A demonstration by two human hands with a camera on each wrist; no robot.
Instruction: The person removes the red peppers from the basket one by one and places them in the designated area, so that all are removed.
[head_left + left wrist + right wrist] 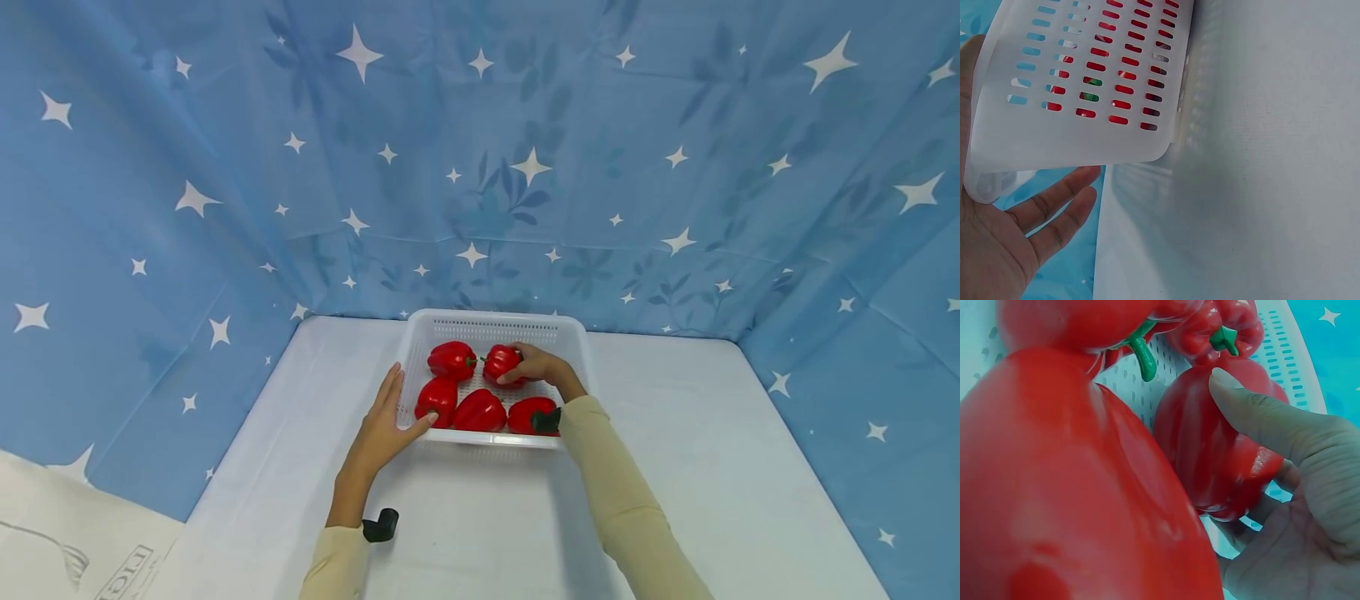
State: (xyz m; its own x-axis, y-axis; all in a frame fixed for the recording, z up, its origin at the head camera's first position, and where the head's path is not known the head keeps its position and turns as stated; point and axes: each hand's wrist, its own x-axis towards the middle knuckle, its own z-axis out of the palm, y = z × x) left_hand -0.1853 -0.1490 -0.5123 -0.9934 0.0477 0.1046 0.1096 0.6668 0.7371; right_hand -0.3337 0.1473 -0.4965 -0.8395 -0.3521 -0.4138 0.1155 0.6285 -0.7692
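Note:
A white perforated plastic basket (491, 438) holds several red bell peppers with green stems. Inside it, at the back right, my right hand (540, 367) grips one red bell pepper (500, 362); the right wrist view shows the thumb across its side and the fingers around its far end. My left hand (378, 433) rests at the basket's front left corner, its fingers straight along the outer left wall and its thumb reaching over the rim near a pepper (437, 400). In the left wrist view, two extended fingers (1063, 228) show beyond the basket's edge.
Other peppers lie in the basket: one at the back left (452, 360), one at the front middle (480, 411), one at the front right (529, 412) partly behind my sleeve. A white table (480, 517) carries the basket near its far edge. A blue star-patterned curtain (480, 208) hangs behind.

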